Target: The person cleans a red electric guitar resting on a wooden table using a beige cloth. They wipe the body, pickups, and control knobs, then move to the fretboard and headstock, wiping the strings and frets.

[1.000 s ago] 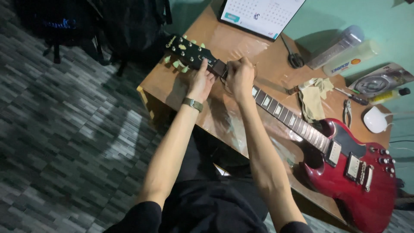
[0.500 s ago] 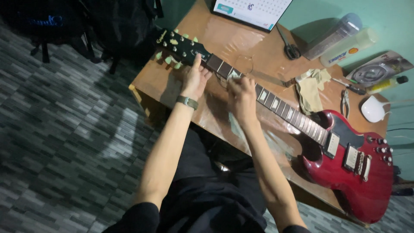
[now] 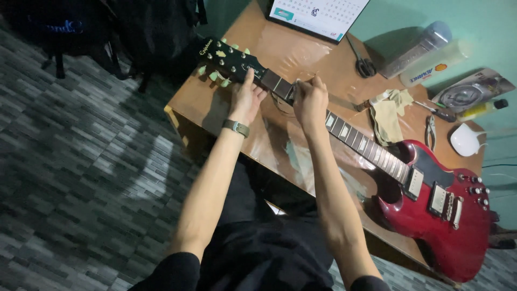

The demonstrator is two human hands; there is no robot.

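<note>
Both hands work at the neck end of a red guitar (image 3: 431, 210) lying across a wooden table (image 3: 204, 102).

Head view: the left hand (image 3: 245, 99) rests on the neck just below the black headstock (image 3: 229, 58), forefinger stretched out, other fingers curled. The right hand (image 3: 309, 102) sits beside it over the first frets, fingertips pinched together; whether they grip anything I cannot tell. A cloth (image 3: 389, 114) and pliers (image 3: 430, 131) lie beyond the neck.
</note>
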